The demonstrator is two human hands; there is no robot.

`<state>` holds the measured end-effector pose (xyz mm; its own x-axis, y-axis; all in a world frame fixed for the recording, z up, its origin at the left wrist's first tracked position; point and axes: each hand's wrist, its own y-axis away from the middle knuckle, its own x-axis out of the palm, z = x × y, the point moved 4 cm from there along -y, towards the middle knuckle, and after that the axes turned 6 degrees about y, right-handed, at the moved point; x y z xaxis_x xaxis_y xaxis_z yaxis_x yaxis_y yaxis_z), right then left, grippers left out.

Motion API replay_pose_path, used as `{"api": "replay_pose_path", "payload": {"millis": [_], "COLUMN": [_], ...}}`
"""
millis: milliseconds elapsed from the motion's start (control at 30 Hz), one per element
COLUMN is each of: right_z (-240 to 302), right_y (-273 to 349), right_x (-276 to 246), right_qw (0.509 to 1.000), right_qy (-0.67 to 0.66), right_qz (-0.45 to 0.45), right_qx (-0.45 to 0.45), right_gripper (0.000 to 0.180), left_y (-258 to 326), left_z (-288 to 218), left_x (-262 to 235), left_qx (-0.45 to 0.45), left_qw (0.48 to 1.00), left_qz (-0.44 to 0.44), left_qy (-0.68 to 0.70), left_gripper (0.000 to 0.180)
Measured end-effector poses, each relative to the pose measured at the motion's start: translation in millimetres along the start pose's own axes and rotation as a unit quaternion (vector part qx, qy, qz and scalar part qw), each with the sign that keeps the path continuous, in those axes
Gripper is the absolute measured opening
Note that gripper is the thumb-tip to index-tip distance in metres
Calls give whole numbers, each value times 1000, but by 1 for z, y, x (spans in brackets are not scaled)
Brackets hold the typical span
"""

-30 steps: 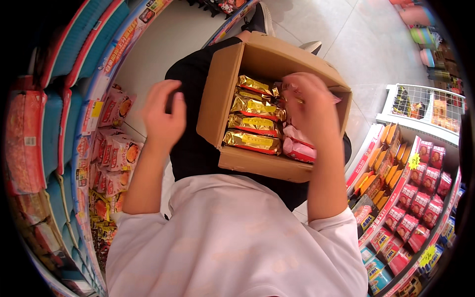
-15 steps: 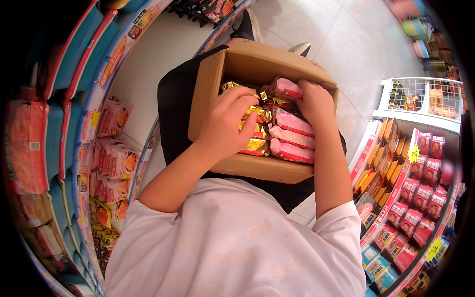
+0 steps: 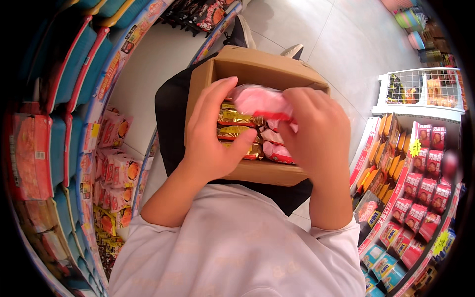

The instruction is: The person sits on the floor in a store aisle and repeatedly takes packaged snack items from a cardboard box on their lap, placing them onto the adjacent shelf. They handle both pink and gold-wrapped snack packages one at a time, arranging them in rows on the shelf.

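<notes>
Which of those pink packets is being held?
The blurred pink packet in the right-hand grip; the other visible pink packets lie lower, inside the cardboard box.

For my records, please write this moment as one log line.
right hand: holds pink packet | left hand: open, near packet | below: cardboard box, gold packets inside

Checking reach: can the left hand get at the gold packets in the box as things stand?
Likely yes: the left hand looks open, close over the gold packets in the box. The pink packet in the right hand may block the farther ones.
</notes>
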<state>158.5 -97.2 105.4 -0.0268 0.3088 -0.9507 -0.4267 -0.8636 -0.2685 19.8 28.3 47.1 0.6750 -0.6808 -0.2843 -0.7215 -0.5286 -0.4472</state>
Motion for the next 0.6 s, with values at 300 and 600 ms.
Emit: {"api": "replay_pose_path", "payload": {"millis": [300,600], "right_z": [37,-10], "right_y": [12,39], "right_x": [5,25], "right_qw": [997,949], "right_qy": [-54,-296], "right_qz": [33,-39], "right_qx": [-35,105], "right_gripper": [25,55], "left_y": [15,20], "left_z": [-2,11], "left_x": [1,3], "left_qx": [-165,-136], "left_qw": [969,981], "left_qz": [-27,-22], "left_qy": [181,134], "left_gripper": [30,42]}}
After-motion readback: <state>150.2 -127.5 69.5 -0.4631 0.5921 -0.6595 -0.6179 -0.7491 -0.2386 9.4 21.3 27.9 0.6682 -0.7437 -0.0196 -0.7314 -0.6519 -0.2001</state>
